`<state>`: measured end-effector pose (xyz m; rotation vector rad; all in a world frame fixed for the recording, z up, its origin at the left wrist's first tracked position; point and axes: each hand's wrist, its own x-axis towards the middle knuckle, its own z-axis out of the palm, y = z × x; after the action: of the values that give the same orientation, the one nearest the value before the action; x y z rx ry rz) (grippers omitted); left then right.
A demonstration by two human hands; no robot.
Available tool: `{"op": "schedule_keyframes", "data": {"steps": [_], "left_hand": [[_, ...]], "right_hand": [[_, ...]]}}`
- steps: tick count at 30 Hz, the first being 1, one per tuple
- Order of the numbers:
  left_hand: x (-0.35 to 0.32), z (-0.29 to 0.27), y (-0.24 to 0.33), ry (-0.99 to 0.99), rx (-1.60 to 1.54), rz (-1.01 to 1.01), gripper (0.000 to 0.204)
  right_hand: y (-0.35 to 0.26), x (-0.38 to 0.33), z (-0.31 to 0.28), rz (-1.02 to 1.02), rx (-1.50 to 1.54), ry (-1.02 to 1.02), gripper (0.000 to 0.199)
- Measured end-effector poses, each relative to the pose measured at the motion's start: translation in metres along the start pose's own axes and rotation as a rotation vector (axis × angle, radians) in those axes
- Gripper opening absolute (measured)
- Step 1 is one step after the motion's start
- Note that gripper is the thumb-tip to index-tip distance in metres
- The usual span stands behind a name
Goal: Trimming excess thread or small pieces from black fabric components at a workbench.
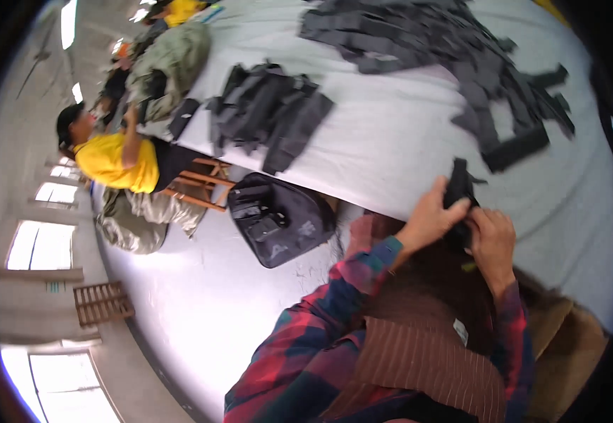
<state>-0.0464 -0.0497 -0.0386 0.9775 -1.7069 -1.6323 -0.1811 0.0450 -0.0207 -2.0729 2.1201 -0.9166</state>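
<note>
A dark cloth piece point(459, 185) is held up over the near edge of the white-covered table. My left hand point(430, 217) pinches it from the left, thumb on top. My right hand point(493, 243) grips its lower part, fingers bent together; what lies between those fingertips is partly hidden. A small yellow-green bit point(469, 267) shows just below the right hand. Beyond my hands, a large heap of dark grey cloth strips point(419, 35) spreads over the table, with one folded strip point(517, 148) at its near end.
Another pile of dark strips point(268, 113) lies left on the white table cover point(380, 120). Below the table edge sits a black open container point(282, 222) beside a wooden stool point(204, 185). A person in a yellow shirt point(119, 162) works at the left, near stuffed pale sacks point(176, 63).
</note>
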Motion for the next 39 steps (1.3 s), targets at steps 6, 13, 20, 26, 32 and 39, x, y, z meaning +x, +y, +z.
{"op": "schedule_keyframes", "data": {"steps": [6, 13, 20, 26, 32, 39], "left_hand": [[-0.003, 0.015, -0.012, 0.013, 0.121, 0.059, 0.047], [-0.012, 0.007, -0.012, 0.071, -0.101, 0.048, 0.043], [-0.023, -0.002, 0.036, -0.009, -0.355, -0.066, 0.032], [-0.021, -0.004, 0.016, -0.074, -0.437, -0.208, 0.029], [-0.022, 0.004, -0.003, -0.173, -0.481, -0.185, 0.034], [-0.022, -0.026, 0.015, -0.116, -0.391, -0.249, 0.035]], "right_hand": [[0.015, -0.013, -0.006, 0.179, 0.252, -0.082, 0.009], [-0.008, -0.01, -0.024, 0.271, 0.493, -0.09, 0.023], [-0.017, -0.015, -0.018, 0.31, 0.635, -0.134, 0.022], [-0.004, -0.021, -0.001, 0.373, 0.407, -0.221, 0.015], [0.014, -0.042, -0.015, 0.117, 0.104, 0.016, 0.008], [0.017, -0.033, -0.029, 0.441, 0.548, -0.013, 0.011]]}}
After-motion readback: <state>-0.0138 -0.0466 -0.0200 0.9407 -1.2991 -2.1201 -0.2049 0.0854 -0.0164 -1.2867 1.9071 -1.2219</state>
